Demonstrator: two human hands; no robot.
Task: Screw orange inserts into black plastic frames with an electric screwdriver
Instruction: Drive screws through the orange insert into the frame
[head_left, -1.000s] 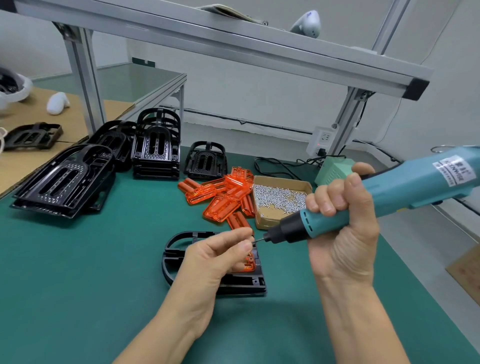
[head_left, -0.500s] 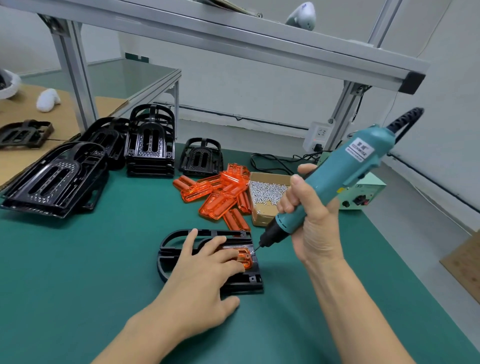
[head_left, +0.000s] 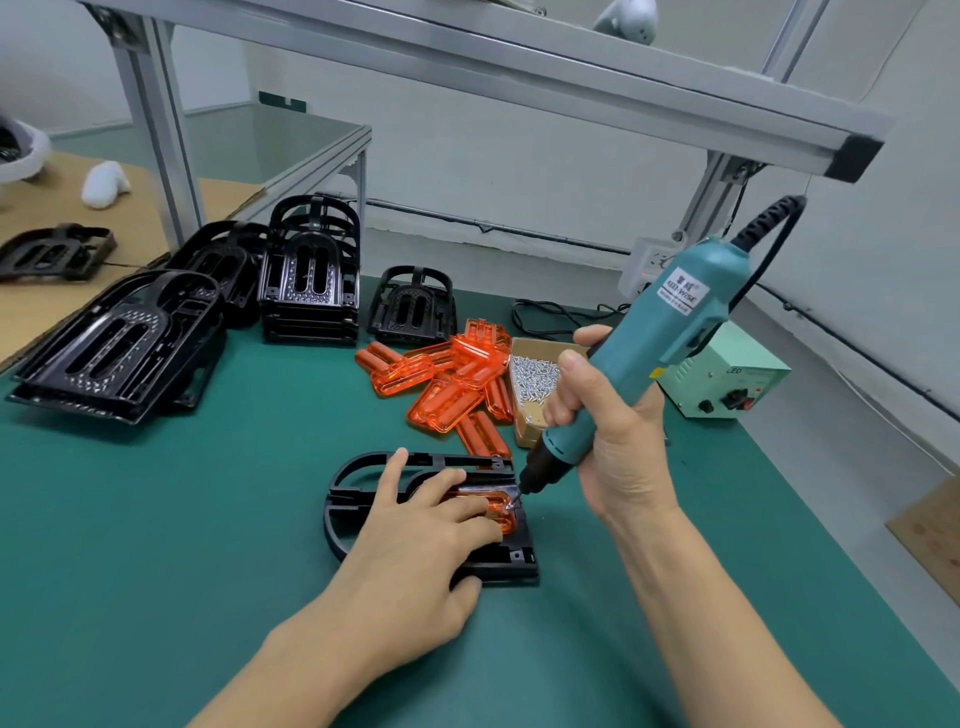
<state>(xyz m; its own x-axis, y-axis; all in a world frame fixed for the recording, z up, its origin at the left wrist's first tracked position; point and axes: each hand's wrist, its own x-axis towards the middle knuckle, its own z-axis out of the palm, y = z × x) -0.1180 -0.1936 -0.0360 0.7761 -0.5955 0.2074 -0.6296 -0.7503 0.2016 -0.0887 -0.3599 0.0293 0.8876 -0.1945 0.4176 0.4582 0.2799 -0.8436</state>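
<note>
My left hand lies flat, fingers straight, pressing the orange insert into the black frame. My right hand grips the electric screwdriver, its bit on the insert's corner. Behind that hand, a cardboard box holds loose screws. Bare green mat stretches left of my left hand.

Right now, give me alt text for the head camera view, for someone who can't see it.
A right hand grips a teal screwdriver, its tip on an orange insert in a black frame, while the left hand presses flat on both. Behind on the green mat lie loose inserts, a box of screws and stacked frames.
</note>
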